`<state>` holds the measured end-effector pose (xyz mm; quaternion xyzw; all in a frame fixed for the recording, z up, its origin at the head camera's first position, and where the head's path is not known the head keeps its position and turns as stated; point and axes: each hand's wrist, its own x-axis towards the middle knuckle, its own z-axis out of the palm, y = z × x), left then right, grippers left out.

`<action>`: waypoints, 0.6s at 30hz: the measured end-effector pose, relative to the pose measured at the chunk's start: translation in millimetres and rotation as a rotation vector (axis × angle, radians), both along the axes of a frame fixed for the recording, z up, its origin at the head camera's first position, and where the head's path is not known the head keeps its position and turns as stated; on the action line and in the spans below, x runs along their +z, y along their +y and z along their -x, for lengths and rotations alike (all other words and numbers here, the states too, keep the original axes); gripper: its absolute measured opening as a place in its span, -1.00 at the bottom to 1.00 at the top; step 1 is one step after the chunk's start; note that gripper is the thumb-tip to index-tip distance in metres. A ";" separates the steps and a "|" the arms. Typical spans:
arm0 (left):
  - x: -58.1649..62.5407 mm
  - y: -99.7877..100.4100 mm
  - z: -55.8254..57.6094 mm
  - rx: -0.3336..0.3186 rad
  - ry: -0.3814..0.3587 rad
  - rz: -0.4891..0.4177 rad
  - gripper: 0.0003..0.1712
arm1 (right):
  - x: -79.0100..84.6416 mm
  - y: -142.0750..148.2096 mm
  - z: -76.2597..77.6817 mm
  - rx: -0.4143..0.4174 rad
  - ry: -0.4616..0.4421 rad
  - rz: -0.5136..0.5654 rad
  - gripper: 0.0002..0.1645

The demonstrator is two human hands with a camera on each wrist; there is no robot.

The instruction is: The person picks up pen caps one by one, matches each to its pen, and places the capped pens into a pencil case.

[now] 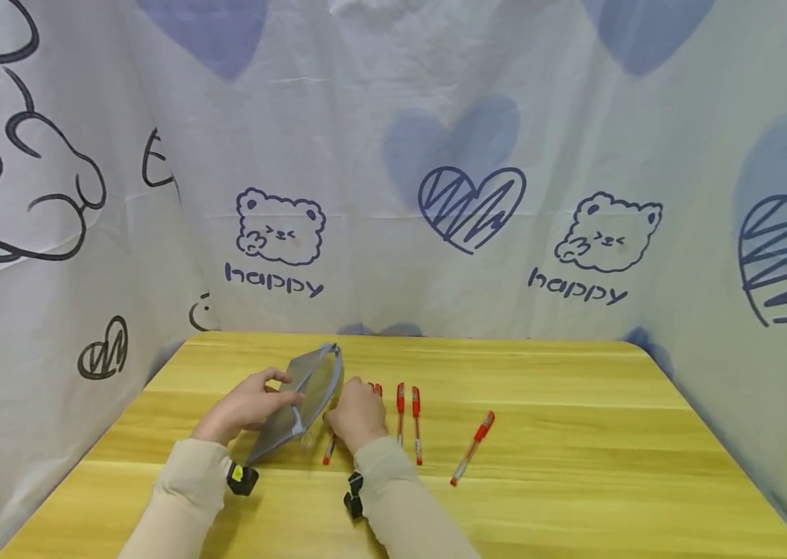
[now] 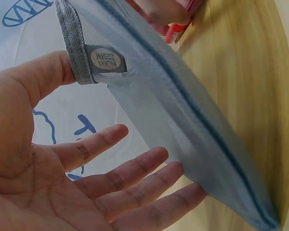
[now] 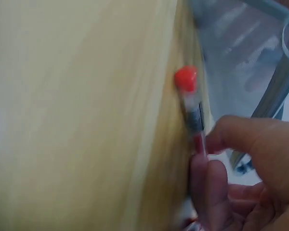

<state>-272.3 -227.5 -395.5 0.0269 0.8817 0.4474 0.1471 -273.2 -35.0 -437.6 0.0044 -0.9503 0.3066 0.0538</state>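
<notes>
A grey-blue mesh zip pouch stands tilted on the left of the table, its mouth spread. My left hand holds it at the mouth. In the left wrist view the thumb goes behind the rim band with a small label, and the other fingers stretch out along the mesh. Just right of the pouch, my right hand pinches a red pen between thumb and fingers, close to the tabletop. Behind that hand, red pen caps peek out, their barrels hidden.
Two red-capped pens, one of them a nearer pen, lie side by side right of the right hand. Farther right, another pen lies slanted. The wood-grain table is enclosed by printed white curtains.
</notes>
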 end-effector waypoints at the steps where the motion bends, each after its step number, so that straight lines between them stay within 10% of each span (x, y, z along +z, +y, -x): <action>1: 0.0 0.3 -0.3 0.003 0.002 0.000 -0.19 | 0.4 -1.2 -0.5 0.004 0.005 -0.029 -0.63; 8: -1.1 1.1 -0.4 0.006 0.001 -0.010 -0.20 | 2.6 -3.8 0.0 0.014 0.021 -0.107 -0.65; 18: -2.2 0.0 -1.0 0.006 -0.008 -0.007 -0.19 | -10.3 18.6 10.0 0.014 -0.202 0.481 -0.61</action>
